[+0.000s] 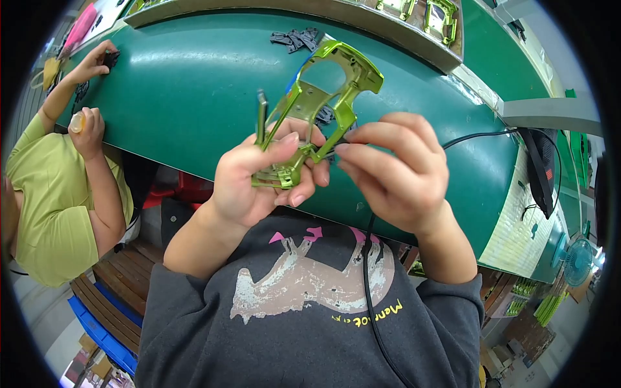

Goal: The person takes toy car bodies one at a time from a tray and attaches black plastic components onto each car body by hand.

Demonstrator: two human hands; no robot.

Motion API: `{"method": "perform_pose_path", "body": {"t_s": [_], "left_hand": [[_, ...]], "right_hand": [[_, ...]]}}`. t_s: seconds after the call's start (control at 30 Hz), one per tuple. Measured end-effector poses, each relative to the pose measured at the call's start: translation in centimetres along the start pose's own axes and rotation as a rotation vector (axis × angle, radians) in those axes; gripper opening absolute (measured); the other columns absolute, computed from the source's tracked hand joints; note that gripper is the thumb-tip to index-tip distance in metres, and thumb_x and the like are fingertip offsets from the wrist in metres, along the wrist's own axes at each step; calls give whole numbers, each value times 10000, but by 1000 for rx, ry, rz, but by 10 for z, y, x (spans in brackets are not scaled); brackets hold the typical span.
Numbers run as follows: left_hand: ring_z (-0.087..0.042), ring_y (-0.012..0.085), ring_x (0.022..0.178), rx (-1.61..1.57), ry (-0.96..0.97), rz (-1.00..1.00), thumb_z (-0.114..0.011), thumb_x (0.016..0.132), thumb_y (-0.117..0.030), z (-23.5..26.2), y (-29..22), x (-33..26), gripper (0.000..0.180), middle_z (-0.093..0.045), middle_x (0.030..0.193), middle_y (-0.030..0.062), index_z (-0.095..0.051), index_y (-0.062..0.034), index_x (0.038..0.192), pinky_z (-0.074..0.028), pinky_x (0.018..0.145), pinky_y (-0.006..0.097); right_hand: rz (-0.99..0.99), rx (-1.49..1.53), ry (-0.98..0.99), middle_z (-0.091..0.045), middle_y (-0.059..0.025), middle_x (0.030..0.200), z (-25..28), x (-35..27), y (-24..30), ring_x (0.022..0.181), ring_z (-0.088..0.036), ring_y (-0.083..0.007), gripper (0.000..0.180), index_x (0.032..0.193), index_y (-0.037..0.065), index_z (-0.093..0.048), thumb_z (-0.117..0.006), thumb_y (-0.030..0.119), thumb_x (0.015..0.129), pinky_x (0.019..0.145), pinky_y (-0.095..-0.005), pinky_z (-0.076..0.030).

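My left hand point(249, 171) is closed around the lower end of a shiny green plastic frame point(352, 84), which has large openings and is held tilted above the table. At the frame's lower right edge, my right hand point(404, 168) has thumb and fingertips pinched together. Whatever sits between those fingertips is too small or hidden to make out. Behind the frame, small dark grey parts point(325, 116) show through its openings on the table. A further pile of dark grey plastic parts point(295, 40) lies beyond the frame.
The green table point(194, 84) spans the view. At its far side stands a tray point(259, 11) with green frames inside. On the left, a co-worker in a yellow-green shirt point(65, 200) handles a dark part. A black cable point(367, 271) runs down my front.
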State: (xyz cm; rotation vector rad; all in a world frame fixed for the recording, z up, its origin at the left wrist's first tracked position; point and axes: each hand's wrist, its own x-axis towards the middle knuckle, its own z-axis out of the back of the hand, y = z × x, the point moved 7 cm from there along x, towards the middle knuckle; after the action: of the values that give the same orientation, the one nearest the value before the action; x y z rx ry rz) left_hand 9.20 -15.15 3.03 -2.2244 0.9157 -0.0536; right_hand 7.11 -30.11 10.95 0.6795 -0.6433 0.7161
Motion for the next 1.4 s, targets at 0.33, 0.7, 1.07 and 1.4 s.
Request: {"method": "perform_pose_path", "body": {"t_s": [0.33, 0.7, 1.07, 1.4], "left_hand": [[-550, 214, 543, -296, -22, 250, -441, 995, -271, 4, 21, 1, 373, -624, 894, 263, -564, 42, 1157, -395, 452, 247], [-558, 214, 536, -243, -76, 232, -416, 1005, -279, 13, 21, 1, 383, -627, 872, 248, -549, 51, 1148, -398, 436, 255], [-681, 323, 882, 1208, 187, -623, -705, 770, -1, -38, -27, -29, 388, -656, 996, 148, -592, 15, 1141, -539, 761, 380], [-664, 346, 816, 1368, 245, -789, -778, 670, 2, -34, -15, -34, 756, -630, 1105, 212, -403, 17, 1327, -546, 713, 410]], "right_hand": [[55, -192, 41, -622, -18, 850, -18, -14, 7, 773, -608, -186, 198, 818, 72, -653, -653, 150, 636, 631, -309, -460], [-78, 39, 98, -643, -67, 835, -32, -23, -5, 699, -613, -237, 295, 882, 50, -692, -760, -11, 601, 610, -326, -506], [-672, 902, 315, -701, -50, 976, -24, -24, -47, 882, -656, -151, 299, 1048, 36, -715, -803, 134, 780, 747, -277, -498], [-411, 681, 317, -717, -97, 860, -20, -14, -32, 805, -679, -222, 193, 894, 5, -731, -789, -16, 711, 723, -323, -524]]}}
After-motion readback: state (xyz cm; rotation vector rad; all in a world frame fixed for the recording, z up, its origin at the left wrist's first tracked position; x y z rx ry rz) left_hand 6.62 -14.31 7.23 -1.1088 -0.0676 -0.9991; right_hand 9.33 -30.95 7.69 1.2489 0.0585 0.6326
